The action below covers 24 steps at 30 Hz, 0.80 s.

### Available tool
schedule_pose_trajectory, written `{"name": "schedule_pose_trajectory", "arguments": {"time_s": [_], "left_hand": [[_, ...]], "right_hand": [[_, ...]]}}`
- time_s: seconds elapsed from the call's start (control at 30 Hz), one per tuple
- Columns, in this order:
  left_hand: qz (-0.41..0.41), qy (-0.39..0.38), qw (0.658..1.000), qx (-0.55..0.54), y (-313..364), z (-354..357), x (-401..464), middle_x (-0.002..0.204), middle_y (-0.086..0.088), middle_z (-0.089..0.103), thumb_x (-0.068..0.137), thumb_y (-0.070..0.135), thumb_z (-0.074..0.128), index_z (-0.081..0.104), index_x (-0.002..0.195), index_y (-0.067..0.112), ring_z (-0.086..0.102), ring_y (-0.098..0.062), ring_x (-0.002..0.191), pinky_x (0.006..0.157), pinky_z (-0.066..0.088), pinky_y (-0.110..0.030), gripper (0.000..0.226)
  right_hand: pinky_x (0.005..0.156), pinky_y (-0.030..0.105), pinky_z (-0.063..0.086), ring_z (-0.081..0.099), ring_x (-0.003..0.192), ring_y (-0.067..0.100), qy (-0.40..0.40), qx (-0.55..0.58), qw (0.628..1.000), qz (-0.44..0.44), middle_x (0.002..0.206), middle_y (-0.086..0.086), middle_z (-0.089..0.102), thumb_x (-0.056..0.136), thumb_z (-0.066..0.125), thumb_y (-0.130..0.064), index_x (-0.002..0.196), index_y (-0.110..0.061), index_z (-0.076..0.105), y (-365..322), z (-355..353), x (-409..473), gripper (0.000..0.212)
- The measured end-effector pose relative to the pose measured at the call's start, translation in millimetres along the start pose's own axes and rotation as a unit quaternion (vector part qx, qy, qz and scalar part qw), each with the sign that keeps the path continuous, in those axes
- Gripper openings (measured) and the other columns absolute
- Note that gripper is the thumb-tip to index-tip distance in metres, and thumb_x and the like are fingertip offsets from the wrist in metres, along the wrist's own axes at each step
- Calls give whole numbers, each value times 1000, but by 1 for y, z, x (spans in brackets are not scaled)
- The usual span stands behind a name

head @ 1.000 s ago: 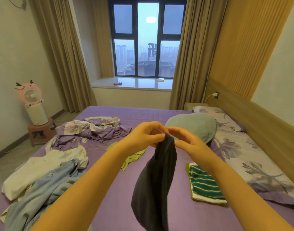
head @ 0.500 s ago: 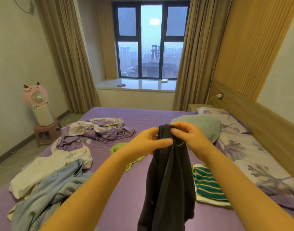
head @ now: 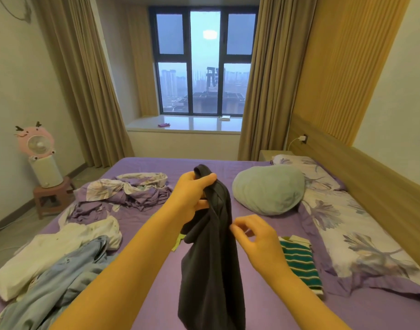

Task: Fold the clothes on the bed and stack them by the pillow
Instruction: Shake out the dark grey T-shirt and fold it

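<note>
A dark grey garment hangs over the purple bed, bunched at its top in my left hand, which grips it. Lower down, my right hand pinches the garment's right edge with thumb and forefinger. A folded green-and-white striped top lies on the bed beside the floral pillow. Unfolded clothes lie at the left: a white garment, a light blue one, and a purple floral heap. A bit of yellow-green cloth peeks out behind the dark garment.
A round pale green cushion sits near the headboard. A pink fan stands on a small stool left of the bed. The window sill and curtains lie beyond the bed's far edge.
My left hand has lifted the garment's top higher. My right hand has let go of the top and dropped down to pinch the garment's right edge. The camera has tilted slightly.
</note>
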<state>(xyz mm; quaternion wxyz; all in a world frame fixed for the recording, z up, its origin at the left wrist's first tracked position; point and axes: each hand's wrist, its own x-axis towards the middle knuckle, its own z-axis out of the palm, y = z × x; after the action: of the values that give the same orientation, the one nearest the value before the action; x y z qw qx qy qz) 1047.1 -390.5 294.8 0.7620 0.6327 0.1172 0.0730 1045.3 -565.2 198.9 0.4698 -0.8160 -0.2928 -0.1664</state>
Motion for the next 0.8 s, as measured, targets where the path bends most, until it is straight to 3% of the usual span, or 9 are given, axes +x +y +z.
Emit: {"name": "schedule_pose_trajectory", "arguments": {"time_s": [0.1, 0.13, 0.2, 0.3, 0.4, 0.53, 0.63, 0.73, 0.8], "left_hand": [[3, 12, 1000, -28, 1, -9, 2, 76, -8, 67, 94, 14, 59, 58, 110, 3, 67, -14, 55, 52, 56, -30, 20], [3, 13, 999, -40, 2, -12, 2, 75, -7, 67, 94, 14, 58, 58, 108, 3, 66, -13, 52, 52, 56, -31, 18], [6, 8, 998, -68, 4, -15, 0, 73, -7, 69, 94, 13, 57, 58, 105, 5, 68, -16, 56, 53, 57, -32, 13], [36, 15, 996, -82, 9, -20, -4, 85, -10, 71, 94, 15, 58, 57, 107, 8, 71, -22, 72, 55, 57, -31, 14], [108, 90, 989, 45, 9, -37, -3, 96, -9, 66, 93, 19, 61, 56, 103, 15, 68, -20, 82, 60, 60, -33, 12], [152, 172, 954, 195, 0, -71, -3, 92, -9, 64, 89, 25, 66, 58, 96, 11, 64, -20, 82, 71, 57, -39, 18], [149, 193, 939, 244, -11, -86, -6, 88, 0, 61, 86, 29, 70, 58, 98, 12, 58, -11, 79, 70, 52, -31, 24], [133, 203, 938, 247, -20, -94, -8, 88, 0, 61, 86, 26, 69, 58, 99, 12, 58, -13, 81, 68, 49, -28, 23], [117, 220, 940, 235, -21, -101, -7, 90, -8, 62, 88, 22, 67, 58, 100, 6, 58, -19, 80, 64, 48, -29, 21]], "right_hand": [[72, 19, 51, 59, 84, 2, -59, 20, 998, 24, 87, -17, 62, 89, 63, -27, 87, -37, 59, -4, 0, 8, 11], [74, 21, 52, 59, 84, 2, -91, 5, 995, 44, 89, -17, 62, 88, 63, -31, 90, -35, 60, -4, 5, 10, 5], [78, 29, 53, 61, 87, 5, -131, -26, 987, 94, 96, -14, 65, 87, 63, -37, 102, -30, 62, -2, 19, 7, 16], [77, 30, 53, 63, 89, 10, -77, -2, 990, 115, 97, -11, 68, 92, 58, -29, 103, -34, 65, -5, 34, 2, 14], [67, 15, 50, 64, 79, 3, -23, 100, 991, 90, 83, -16, 70, 93, 58, -23, 88, -41, 66, -11, 25, 6, 21], [74, 15, 52, 67, 86, 6, -55, 225, 969, 79, 89, -11, 72, 87, 54, -34, 92, -34, 70, -15, -3, 22, 16], [71, 18, 54, 69, 87, 12, -71, 298, 947, 99, 91, -3, 74, 87, 54, -32, 89, -32, 75, -15, -15, 34, 20], [68, 20, 55, 69, 83, 11, -34, 264, 959, 97, 85, -7, 73, 93, 54, -21, 84, -33, 74, -14, -23, 43, 25], [72, 25, 55, 66, 80, 13, 28, 135, 989, 59, 80, -13, 69, 94, 55, -20, 87, -33, 69, -10, -32, 49, 20]]}}
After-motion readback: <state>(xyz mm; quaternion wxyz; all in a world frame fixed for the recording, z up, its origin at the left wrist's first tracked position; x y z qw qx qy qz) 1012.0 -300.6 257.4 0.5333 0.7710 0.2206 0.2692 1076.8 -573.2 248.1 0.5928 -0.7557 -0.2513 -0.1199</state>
